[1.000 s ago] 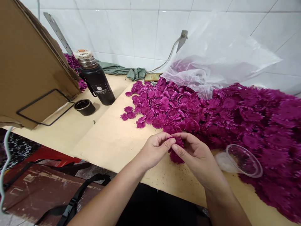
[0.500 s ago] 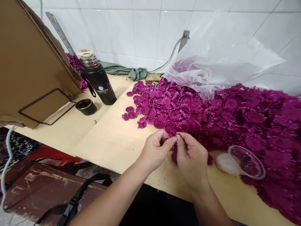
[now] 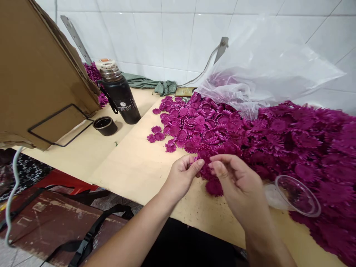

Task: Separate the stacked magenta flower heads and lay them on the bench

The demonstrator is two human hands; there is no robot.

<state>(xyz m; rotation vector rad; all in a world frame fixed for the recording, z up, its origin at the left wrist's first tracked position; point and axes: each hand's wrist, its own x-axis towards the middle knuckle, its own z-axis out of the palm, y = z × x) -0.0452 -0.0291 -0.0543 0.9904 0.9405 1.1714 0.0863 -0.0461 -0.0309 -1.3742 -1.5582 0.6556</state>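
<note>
My left hand is closed in a pinch over the table. A bit of a magenta flower shows at its fingertips; the rest is hidden by the fingers. Just to the right, my right hand has its thumb and fingers a little apart, with nothing visible between them. Behind and beside both hands spreads a heap of magenta artificial flowers with fringed petals. One loose flower head lies between my hands. Right of my right hand, a clear plastic cup lies tipped on its side with something whitish in it.
A black thermos bottle and its dark cup lid stand on the left of the table. A cardboard box with a black wire frame is further left. A clear plastic bag covers the back of the heap.
My right hand has parted from my left and shifted right, its fingers loosening. My left hand keeps its pinch. The whole view has shifted slightly.
</note>
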